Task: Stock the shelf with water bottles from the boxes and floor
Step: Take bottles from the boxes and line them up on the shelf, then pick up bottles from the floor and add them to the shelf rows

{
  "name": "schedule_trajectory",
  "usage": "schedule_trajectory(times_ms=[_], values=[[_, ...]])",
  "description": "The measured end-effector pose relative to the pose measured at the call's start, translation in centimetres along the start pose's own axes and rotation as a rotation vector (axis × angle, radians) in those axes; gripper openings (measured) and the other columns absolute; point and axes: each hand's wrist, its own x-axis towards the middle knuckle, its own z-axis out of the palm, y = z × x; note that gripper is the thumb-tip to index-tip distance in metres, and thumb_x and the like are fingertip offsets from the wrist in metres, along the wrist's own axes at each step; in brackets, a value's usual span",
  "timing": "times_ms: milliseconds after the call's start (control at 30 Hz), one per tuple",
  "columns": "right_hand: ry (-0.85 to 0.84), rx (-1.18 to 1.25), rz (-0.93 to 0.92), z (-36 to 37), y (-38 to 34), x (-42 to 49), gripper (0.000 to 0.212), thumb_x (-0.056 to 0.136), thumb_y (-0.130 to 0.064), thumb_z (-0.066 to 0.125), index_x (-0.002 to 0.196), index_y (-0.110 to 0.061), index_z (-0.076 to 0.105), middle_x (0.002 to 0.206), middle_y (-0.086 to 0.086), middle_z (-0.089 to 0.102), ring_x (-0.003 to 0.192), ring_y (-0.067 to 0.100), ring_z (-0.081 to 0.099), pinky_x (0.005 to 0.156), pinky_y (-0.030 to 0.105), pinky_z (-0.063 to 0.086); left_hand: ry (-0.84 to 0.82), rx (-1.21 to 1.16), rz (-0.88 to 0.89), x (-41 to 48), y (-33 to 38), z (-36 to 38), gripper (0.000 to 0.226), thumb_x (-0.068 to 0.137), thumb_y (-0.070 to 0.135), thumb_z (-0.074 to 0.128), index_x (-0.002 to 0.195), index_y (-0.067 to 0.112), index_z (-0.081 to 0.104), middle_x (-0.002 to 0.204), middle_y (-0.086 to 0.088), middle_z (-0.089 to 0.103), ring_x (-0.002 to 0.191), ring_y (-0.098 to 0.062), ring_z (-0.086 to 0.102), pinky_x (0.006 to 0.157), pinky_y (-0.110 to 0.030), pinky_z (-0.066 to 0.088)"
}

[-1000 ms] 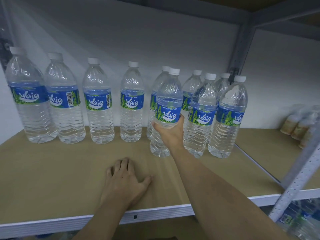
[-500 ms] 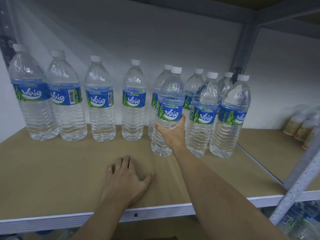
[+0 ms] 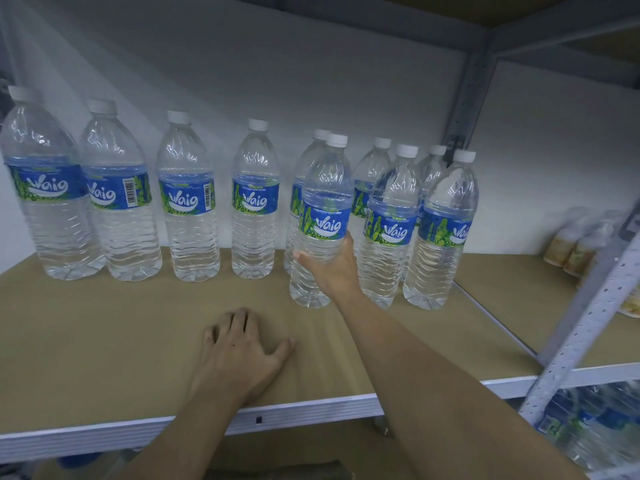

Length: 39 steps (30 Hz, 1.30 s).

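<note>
My left hand rests flat, fingers loosely spread, on the smooth tan board shelf, while my right hand wraps the ribbed clear plastic blue-labelled water bottle standing before the white-capped back row.

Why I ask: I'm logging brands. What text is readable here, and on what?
"Waig": blue label of the bottle the right hand grips, and of the other bottles.
Small print above that logo: too small.
Digits of the barcode: too small.
Far-right containers: blurred.

lower-right bottles blurred; jars at right edge blurred — kind unclear
</note>
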Motion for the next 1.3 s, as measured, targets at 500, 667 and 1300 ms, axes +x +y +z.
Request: schedule_trajectory(times_ms=[500, 667, 1300], values=[[-0.391, -0.633, -0.015, -11.4, -1.8, -12.5, 0.06, 0.091, -0.021, 0.061, 0.146, -0.02, 0.037, 0.148, 0.008, 0.038, 0.13, 0.024, 0.045, 0.101, 0.026, 0.036, -0.095, -0.241, -0.011, -7.6, 3.7, -6.8, 0.044, 0.098, 0.034, 0.046, 0.136, 0.012, 0.048, 0.139, -0.004, 0.047, 0.125, -0.024, 0.047, 0.102, -0.033, 0.036], [-0.416, -0.665, -0.011, -16.0, -1.9, -17.3, 0.052, 0.092, -0.026, 0.059, 0.141, -0.022, 0.044, 0.146, 0.004, 0.04, 0.116, 0.022, 0.053, 0.093, 0.027, 0.039, -0.176, -0.266, 0.065, -11.5, 5.8, -9.0, 0.042, 0.095, 0.035, 0.052, 0.131, 0.015, 0.054, 0.137, -0.003, 0.053, 0.123, -0.023, 0.05, 0.101, -0.029, 0.039], [-0.443, -0.877, 0.258, -33.9, 0.6, -34.0, 0.051, 0.095, -0.03, 0.058, 0.143, -0.021, 0.044, 0.145, 0.005, 0.048, 0.122, 0.025, 0.054, 0.097, 0.034, 0.045, -0.499, -0.188, 0.338, -23.8, 17.3, -11.0, 0.066, 0.089, 0.047, 0.06, 0.146, 0.021, 0.038, 0.151, -0.002, 0.04, 0.134, -0.021, 0.042, 0.105, -0.03, 0.037]])
